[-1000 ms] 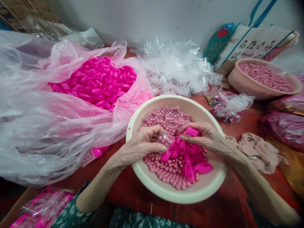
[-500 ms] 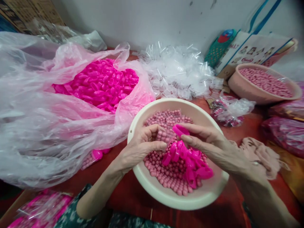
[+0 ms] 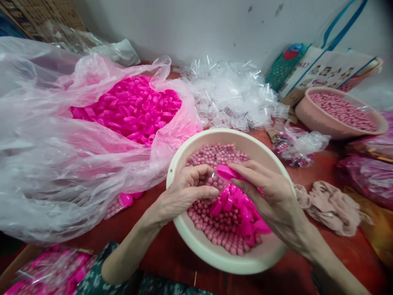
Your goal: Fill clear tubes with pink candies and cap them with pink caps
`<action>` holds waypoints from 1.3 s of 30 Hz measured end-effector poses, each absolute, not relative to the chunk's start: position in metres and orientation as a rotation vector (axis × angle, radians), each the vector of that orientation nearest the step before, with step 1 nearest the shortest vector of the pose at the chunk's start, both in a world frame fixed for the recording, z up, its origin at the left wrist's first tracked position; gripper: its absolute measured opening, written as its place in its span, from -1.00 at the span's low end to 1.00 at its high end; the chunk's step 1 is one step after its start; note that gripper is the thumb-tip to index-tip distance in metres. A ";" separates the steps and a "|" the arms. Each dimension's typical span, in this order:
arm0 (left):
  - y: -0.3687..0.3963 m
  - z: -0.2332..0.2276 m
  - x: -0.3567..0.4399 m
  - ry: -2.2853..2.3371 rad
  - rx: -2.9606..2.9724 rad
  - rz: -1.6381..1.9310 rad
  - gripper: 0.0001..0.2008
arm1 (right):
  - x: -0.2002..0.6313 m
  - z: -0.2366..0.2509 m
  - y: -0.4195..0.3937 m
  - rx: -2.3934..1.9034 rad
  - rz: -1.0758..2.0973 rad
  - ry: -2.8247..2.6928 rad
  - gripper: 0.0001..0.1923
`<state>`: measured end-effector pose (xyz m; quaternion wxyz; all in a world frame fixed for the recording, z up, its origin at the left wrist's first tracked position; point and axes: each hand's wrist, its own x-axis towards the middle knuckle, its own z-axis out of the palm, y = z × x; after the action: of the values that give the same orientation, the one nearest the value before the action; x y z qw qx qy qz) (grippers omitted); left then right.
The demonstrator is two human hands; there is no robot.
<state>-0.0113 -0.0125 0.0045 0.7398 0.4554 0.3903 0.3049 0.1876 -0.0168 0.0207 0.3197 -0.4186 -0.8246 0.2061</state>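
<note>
My left hand (image 3: 192,186) pinches a small clear plastic container (image 3: 215,180) with pink beads in it, over the cream basin (image 3: 181,157). My right hand (image 3: 267,188) grips a bright pink plastic cap (image 3: 226,172) between thumb and fingers. The cap's edge meets the container's open end, or nearly so; I cannot tell if it is seated. Below both hands, pink beads (image 3: 211,231) fill the basin's bottom. Several loose pink caps (image 3: 242,205) lie on the beads, partly hidden by my right hand.
A large plastic bag (image 3: 172,145) of pink caps (image 3: 132,108) lies open on the left. Clear empty containers (image 3: 230,90) are heaped behind the basin. At the right stand a second basin (image 3: 313,116) of beads and a crumpled beige cloth (image 3: 334,209). Filled packs (image 3: 58,266) sit at lower left.
My right hand has moved left, bringing the pink cap against or close to the container's end. My left hand has shifted slightly right with the container.
</note>
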 end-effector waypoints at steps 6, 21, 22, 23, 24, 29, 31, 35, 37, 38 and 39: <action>-0.013 0.006 -0.011 0.913 1.032 0.695 -0.89 | 0.189 0.025 -0.026 -1.027 0.391 -2.264 -0.42; -0.013 0.003 -0.012 0.887 1.043 0.605 -0.87 | 0.178 0.019 -0.031 -1.063 0.542 -1.928 -0.64; -0.013 0.003 -0.012 0.887 1.037 0.616 -0.87 | 0.178 0.018 -0.032 -1.072 0.501 -1.960 -0.62; -0.013 0.003 -0.011 0.890 1.028 0.630 -0.86 | 0.179 0.017 -0.034 -1.086 0.457 -1.990 -0.59; -0.013 0.002 -0.011 0.897 1.019 0.640 -0.85 | 0.179 0.017 -0.036 -1.099 0.420 -2.015 -0.56; -0.014 0.001 -0.012 0.929 1.013 0.641 -0.82 | 0.176 0.015 -0.041 -1.087 0.286 -2.052 -0.56; -0.014 0.001 -0.012 0.921 1.025 0.626 -0.83 | 0.176 0.018 -0.039 -1.103 0.335 -2.029 -0.61; -0.013 0.002 -0.012 0.910 1.095 0.640 -0.83 | 0.179 0.022 -0.030 -1.132 0.763 -1.804 -0.78; -0.013 0.001 -0.011 0.899 1.134 0.639 -0.82 | 0.180 0.022 -0.027 -1.183 0.946 -1.675 -0.83; -0.013 0.001 -0.011 0.888 1.145 0.637 -0.82 | 0.180 0.022 -0.026 -1.204 0.983 -1.640 -0.83; -0.013 0.001 -0.011 0.870 1.149 0.640 -0.82 | 0.180 0.021 -0.026 -1.206 0.976 -1.628 -0.81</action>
<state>-0.0107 -0.0131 0.0006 0.7051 0.5167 0.3913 0.2877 0.1800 -0.0263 0.0205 0.4314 -0.4838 -0.6531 0.3915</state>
